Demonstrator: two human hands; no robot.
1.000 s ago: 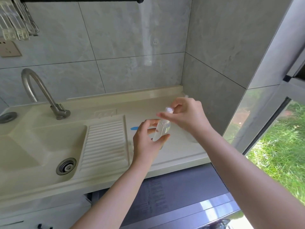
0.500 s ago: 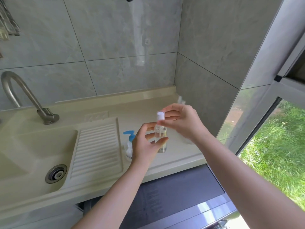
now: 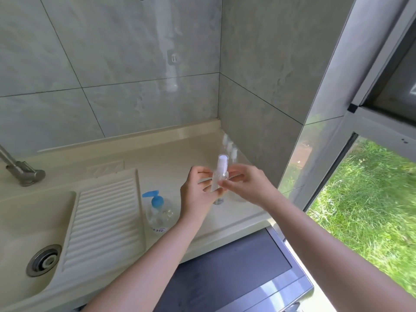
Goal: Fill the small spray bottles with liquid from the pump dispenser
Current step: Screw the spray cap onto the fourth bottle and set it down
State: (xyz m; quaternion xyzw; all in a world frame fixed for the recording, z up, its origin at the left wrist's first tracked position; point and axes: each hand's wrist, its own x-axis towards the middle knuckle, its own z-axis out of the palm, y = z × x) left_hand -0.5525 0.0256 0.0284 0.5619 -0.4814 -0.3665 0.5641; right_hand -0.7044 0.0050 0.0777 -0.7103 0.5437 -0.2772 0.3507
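Small clear plastic spray bottle with white cap (image 3: 220, 174) upright above cream desk (image 3: 175, 158), pinched between left hand (image 3: 198, 194) and right hand (image 3: 245, 185). Slippery, loosely gripped: could slip, spill.

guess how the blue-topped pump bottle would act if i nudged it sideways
The clear plastic pump bottle with the blue top looks nearly empty, so probably light and easy to slide on the smooth cream counter. Its squat, wide body probably resists tipping, though its blue pump head adds height.
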